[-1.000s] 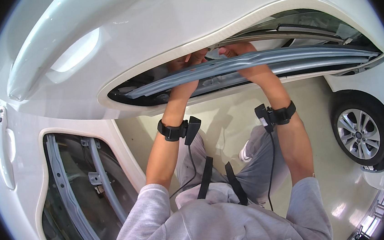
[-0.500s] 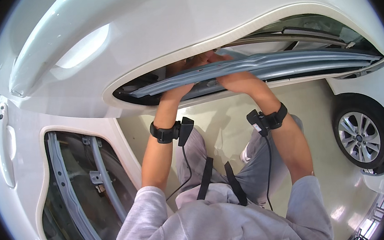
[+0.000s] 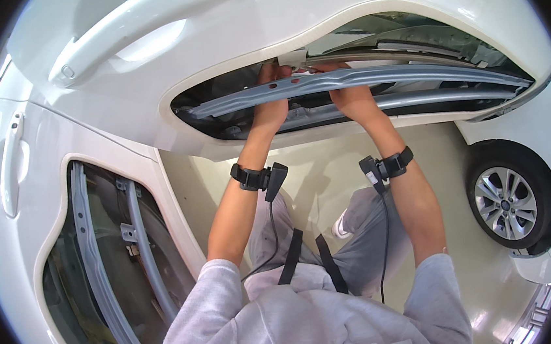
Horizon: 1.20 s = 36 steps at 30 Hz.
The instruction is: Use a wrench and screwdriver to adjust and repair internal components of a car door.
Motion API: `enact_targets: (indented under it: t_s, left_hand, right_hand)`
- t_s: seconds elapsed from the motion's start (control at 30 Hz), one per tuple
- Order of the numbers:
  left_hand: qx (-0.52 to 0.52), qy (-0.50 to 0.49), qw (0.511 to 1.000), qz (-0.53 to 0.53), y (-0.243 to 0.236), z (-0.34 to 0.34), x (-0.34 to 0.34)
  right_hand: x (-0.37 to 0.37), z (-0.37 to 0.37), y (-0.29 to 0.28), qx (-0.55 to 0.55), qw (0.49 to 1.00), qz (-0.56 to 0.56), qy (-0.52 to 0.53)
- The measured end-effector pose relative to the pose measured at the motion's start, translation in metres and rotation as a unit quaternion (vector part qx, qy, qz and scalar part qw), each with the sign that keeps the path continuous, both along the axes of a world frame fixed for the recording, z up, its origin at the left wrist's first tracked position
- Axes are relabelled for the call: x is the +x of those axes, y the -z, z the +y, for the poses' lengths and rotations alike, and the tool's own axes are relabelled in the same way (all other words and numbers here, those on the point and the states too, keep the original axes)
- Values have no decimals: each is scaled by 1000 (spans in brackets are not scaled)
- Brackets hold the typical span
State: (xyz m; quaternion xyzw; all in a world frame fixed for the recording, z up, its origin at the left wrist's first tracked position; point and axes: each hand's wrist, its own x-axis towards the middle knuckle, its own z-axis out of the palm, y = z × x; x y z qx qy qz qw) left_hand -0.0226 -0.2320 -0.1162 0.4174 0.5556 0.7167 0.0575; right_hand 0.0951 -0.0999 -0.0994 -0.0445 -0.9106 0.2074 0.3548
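Observation:
Both of my arms reach through a curved cutout in a white car door panel (image 3: 225, 48), with the hands passing behind a blue-grey metal beam (image 3: 385, 74). My left hand (image 3: 274, 108) has its fingers bent beyond the beam, beside a small pale grey piece (image 3: 292, 58). The fingers of my right hand (image 3: 351, 98) curl inward behind the same beam, toward the left fingers. Both hands look closed, but the beam hides most of the grip and whatever is in it. A second grey bar (image 3: 439, 97) runs below the hands.
At the left, another white door panel (image 3: 49, 133) has a cutout (image 3: 110, 271) with metal bars inside. A wheel (image 3: 513, 197) stands at the right. Black straps with small devices and cables (image 3: 272, 228) sit on both forearms.
My head view has shifted, so the door appears slightly moved. Both hands are deeper behind the beam, and the pale grey piece now shows between the fingers.

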Motion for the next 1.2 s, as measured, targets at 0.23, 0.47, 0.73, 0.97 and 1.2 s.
enact_targets:
  t_s: [0.23, 0.47, 0.73, 0.97, 1.2]
  left_hand:
    - [20, 3, 995, -99, -12, 0, 22]
    - [28, -12, 999, -41, -10, 9, 19]
    - [-85, -58, 995, -8, -15, -5, 23]
    - [6, 17, 987, -157, -12, -14, 26]
    - [-28, -18, 998, -46, -17, -10, 25]
  right_hand:
    - [-8, -9, 6, -94, 995, 3, -31]
    - [-8, -20, 10, -146, 988, 5, -40]
    - [-18, -50, 8, -232, 960, -47, -151]
    - [-14, -30, 11, -267, 935, -29, -231]
    - [-12, -22, 4, -280, 936, -82, -197]
